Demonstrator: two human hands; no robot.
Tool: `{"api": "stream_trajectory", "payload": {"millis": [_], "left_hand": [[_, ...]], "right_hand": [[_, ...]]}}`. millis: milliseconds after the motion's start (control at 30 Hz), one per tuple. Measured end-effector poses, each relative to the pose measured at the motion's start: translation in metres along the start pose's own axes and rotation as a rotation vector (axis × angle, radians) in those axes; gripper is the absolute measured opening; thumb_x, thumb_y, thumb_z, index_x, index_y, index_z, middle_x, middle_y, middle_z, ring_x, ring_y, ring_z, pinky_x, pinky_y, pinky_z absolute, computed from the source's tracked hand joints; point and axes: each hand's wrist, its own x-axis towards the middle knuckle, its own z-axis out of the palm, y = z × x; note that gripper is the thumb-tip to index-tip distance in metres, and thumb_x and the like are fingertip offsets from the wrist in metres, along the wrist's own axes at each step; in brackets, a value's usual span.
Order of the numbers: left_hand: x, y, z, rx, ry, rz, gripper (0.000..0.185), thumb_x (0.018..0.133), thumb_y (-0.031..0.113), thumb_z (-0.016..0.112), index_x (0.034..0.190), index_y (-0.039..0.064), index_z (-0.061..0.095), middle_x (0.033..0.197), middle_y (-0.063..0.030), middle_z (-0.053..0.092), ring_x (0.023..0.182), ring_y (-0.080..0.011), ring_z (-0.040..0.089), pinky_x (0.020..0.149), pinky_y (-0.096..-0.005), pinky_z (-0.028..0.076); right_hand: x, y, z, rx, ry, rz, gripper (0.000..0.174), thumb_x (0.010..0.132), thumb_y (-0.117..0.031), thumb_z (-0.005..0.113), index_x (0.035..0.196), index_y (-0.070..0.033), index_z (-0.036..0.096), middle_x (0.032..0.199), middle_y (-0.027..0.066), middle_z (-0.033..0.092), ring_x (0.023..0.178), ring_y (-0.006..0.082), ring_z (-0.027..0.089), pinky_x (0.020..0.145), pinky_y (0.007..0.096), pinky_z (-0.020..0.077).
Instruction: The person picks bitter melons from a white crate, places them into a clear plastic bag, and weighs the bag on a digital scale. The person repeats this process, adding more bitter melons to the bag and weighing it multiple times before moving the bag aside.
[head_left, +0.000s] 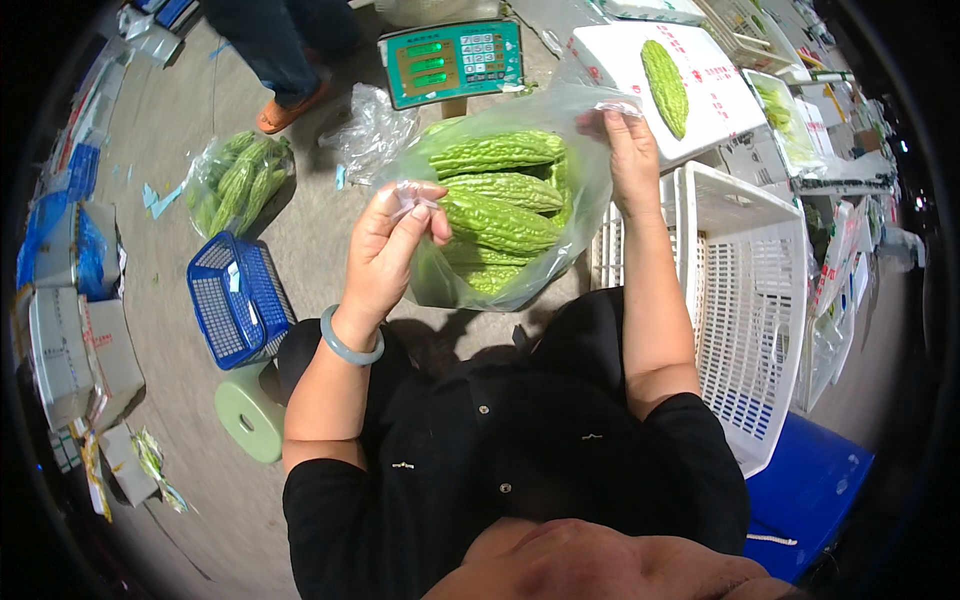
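A clear plastic bag (592, 176) hangs in front of me with its mouth spread wide. My left hand (397, 240) pinches one bunched handle of it between thumb and fingers. On the other side my right hand (634, 154) grips the opposite handle. Several green bitter melons (499, 217) lie stacked lengthwise inside, seen through the mouth. Just beyond the bag stands a digital weighing scale (452, 64) with lit green displays and a keypad. One single bitter melon (665, 88) rests on a white foam box (592, 56), close to my right hand.
A tied bag of bitter melons (238, 184) sits on the concrete floor at left. Near it are a blue plastic basket (241, 296), a green stool (251, 416) and crumpled plastic (373, 127). White plastic crates (750, 322) flank my right arm. A person's sandalled foot (292, 109) shows beyond.
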Motion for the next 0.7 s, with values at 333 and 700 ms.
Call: {"api": "stream_trajectory", "payload": {"millis": [333, 700], "left_hand": [[-0.009, 0.006, -0.009, 0.203, -0.105, -0.109, 0.023, 0.094, 0.011, 0.055, 0.114, 0.001, 0.057, 0.092, -0.0057, 0.065, 0.091, -0.0121, 0.059, 0.083, -0.0275, 0.046], [-0.022, 0.032, -0.044, 0.701, -0.021, 0.105, 0.036, 0.085, 0.033, 0.068, 0.103, 0.002, 0.062, 0.092, -0.0134, 0.066, 0.086, -0.0229, 0.064, 0.077, -0.0336, 0.049]], "right_hand": [[0.001, -0.011, -0.003, -0.296, -0.051, 0.120, 0.042, 0.092, -0.033, 0.059, 0.117, 0.000, 0.059, 0.107, 0.0084, 0.065, 0.102, 0.0164, 0.056, 0.094, 0.0297, 0.0388], [0.039, 0.010, -0.110, -0.146, 0.222, 0.086, 0.066, 0.095, -0.061, 0.029, 0.101, -0.005, 0.062, 0.107, 0.0088, 0.062, 0.104, 0.0216, 0.053, 0.095, 0.0344, 0.0350]]}}
